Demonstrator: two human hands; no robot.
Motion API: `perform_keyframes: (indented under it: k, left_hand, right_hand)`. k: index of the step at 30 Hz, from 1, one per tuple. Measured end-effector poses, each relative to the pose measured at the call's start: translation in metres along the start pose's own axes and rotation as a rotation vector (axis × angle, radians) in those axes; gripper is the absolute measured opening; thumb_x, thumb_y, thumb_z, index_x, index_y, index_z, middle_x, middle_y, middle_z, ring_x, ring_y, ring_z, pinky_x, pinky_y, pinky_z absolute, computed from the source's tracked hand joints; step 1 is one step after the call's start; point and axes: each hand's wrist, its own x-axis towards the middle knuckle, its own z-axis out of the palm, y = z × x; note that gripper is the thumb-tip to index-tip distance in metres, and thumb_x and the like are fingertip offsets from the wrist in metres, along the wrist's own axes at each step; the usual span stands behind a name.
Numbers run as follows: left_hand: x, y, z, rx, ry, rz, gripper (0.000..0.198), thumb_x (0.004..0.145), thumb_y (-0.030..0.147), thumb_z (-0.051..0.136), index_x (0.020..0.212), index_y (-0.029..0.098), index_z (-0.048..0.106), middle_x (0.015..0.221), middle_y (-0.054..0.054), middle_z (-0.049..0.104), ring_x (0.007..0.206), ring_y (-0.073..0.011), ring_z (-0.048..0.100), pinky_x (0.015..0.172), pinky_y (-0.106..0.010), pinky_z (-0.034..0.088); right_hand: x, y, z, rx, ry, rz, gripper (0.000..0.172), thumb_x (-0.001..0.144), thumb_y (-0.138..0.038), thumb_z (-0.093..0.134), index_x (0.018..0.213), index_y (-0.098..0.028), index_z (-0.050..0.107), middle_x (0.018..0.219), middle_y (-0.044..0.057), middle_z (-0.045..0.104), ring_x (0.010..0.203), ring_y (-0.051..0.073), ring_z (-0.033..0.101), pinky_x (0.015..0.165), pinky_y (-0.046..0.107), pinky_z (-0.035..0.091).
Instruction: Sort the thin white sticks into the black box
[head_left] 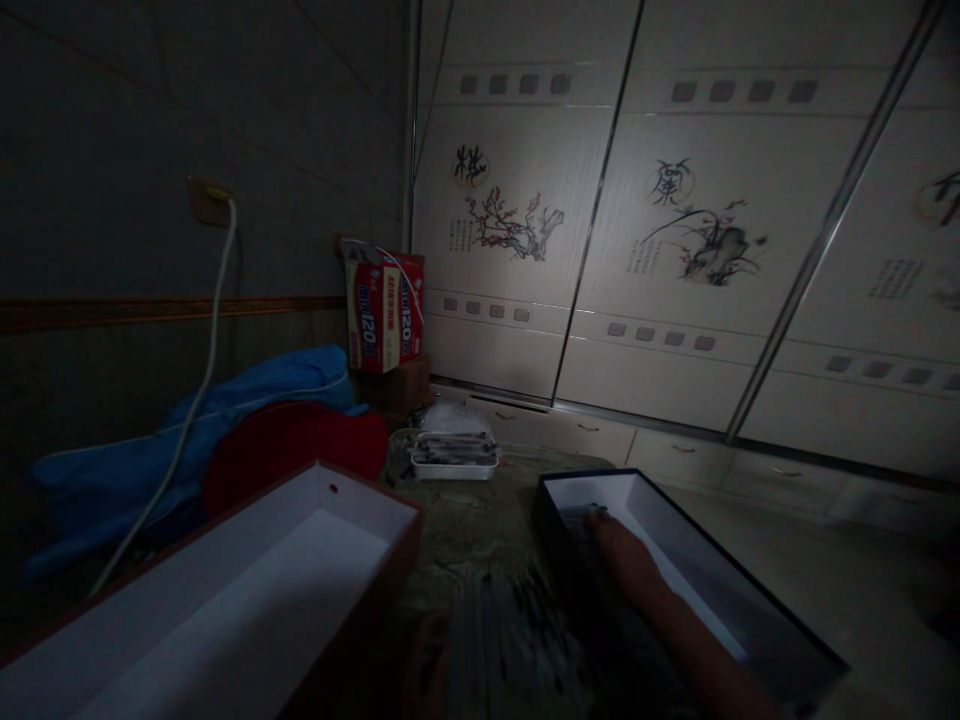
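My right hand (626, 560) reaches into a long dark box with a white lining (697, 560) on the right. Its fingertips rest at the box's far end on some dim, greyish items (581, 518); I cannot make out whether the fingers grip them. My left hand (429, 655) shows faintly at the bottom edge, beside a blurred spread of thin pale sticks (510, 640) lying on the table between the two boxes. Its fingers are too dark to read.
A long red box with a white inside (247, 590) lies open at the left. Behind it are a red round lid (292, 445), blue cloth (225, 410), a white cable (202, 370), a white tray of sticks (455, 455), a red carton (382, 310) and painted wardrobe doors (675, 250).
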Motion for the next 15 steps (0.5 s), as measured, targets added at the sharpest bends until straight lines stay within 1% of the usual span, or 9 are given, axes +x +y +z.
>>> perform_keyframes:
  k: [3,5,6,7,8,10,11,13,15]
  left_hand:
    - [-0.002,0.007,0.004,-0.006,0.128,0.04,0.047,0.076,0.062,0.05,0.094,0.022,0.069,0.09,-0.008,0.076,0.078,-0.0232,0.072,0.072,-0.031,0.059]
    - [-0.001,0.012,0.004,-0.011,0.128,0.073,0.048,0.076,0.064,0.048,0.091,0.023,0.07,0.088,-0.008,0.077,0.078,-0.0226,0.072,0.071,-0.029,0.06]
    - [-0.001,0.014,0.002,-0.002,0.106,0.096,0.047,0.077,0.063,0.049,0.09,0.023,0.07,0.088,-0.007,0.077,0.08,-0.0227,0.072,0.071,-0.028,0.06]
    - [0.0,0.015,0.0,0.018,0.09,0.121,0.046,0.078,0.062,0.049,0.09,0.023,0.071,0.088,-0.007,0.077,0.082,-0.0228,0.072,0.072,-0.028,0.06]
    - [0.0,0.016,-0.002,0.046,0.085,0.147,0.045,0.079,0.06,0.048,0.089,0.023,0.071,0.089,-0.006,0.077,0.084,-0.0228,0.072,0.075,-0.029,0.06]
    - [-0.001,0.014,-0.005,0.127,0.086,0.21,0.043,0.083,0.057,0.045,0.088,0.024,0.072,0.091,-0.006,0.077,0.088,-0.0225,0.071,0.08,-0.03,0.058]
    - [-0.002,0.013,-0.007,0.17,0.088,0.243,0.042,0.084,0.055,0.044,0.089,0.024,0.073,0.091,-0.006,0.077,0.088,-0.022,0.071,0.081,-0.031,0.058]
    - [-0.008,0.011,-0.007,0.249,0.094,0.316,0.041,0.085,0.053,0.043,0.089,0.026,0.073,0.092,-0.005,0.077,0.087,-0.0214,0.071,0.08,-0.031,0.059]
    - [-0.015,0.013,-0.006,0.291,0.127,0.377,0.04,0.087,0.052,0.041,0.09,0.027,0.073,0.092,-0.005,0.077,0.088,-0.0212,0.071,0.082,-0.032,0.058]
  right_hand:
    - [-0.005,-0.001,-0.033,0.082,0.24,0.052,0.029,0.088,-0.011,0.034,0.11,-0.01,0.052,0.105,0.016,0.06,0.091,0.02,0.06,0.079,0.03,0.044]
    - [-0.017,-0.011,-0.056,0.211,0.439,0.095,0.026,0.091,-0.026,0.036,0.108,-0.012,0.05,0.101,0.013,0.061,0.084,0.019,0.06,0.077,0.029,0.045]
    - [-0.025,-0.02,-0.066,0.4,0.608,0.115,0.025,0.088,-0.033,0.043,0.101,-0.015,0.053,0.094,0.009,0.062,0.081,0.019,0.061,0.074,0.028,0.046]
    - [-0.034,-0.031,-0.072,0.62,0.716,0.142,0.025,0.084,-0.039,0.05,0.097,-0.018,0.055,0.089,0.006,0.063,0.079,0.018,0.061,0.072,0.027,0.046]
    - [-0.044,-0.044,-0.074,0.835,0.715,0.172,0.025,0.082,-0.042,0.053,0.093,-0.02,0.056,0.084,0.003,0.064,0.075,0.017,0.062,0.067,0.025,0.047]
    - [-0.064,-0.071,-0.064,1.158,0.549,0.238,0.025,0.077,-0.044,0.06,0.086,-0.021,0.057,0.08,0.001,0.066,0.071,0.016,0.062,0.065,0.024,0.047]
    - [-0.072,-0.084,-0.051,1.294,0.418,0.25,0.024,0.074,-0.042,0.063,0.082,-0.021,0.057,0.077,0.001,0.066,0.067,0.015,0.061,0.062,0.023,0.046]
    - [-0.084,-0.108,-0.014,1.501,0.225,0.248,0.026,0.07,-0.043,0.067,0.076,-0.02,0.058,0.066,0.0,0.066,0.062,0.015,0.06,0.059,0.023,0.045]
    - [-0.091,-0.126,0.03,1.648,0.194,0.347,0.031,0.065,-0.045,0.071,0.073,-0.019,0.058,0.061,0.001,0.067,0.054,0.013,0.058,0.053,0.022,0.043]
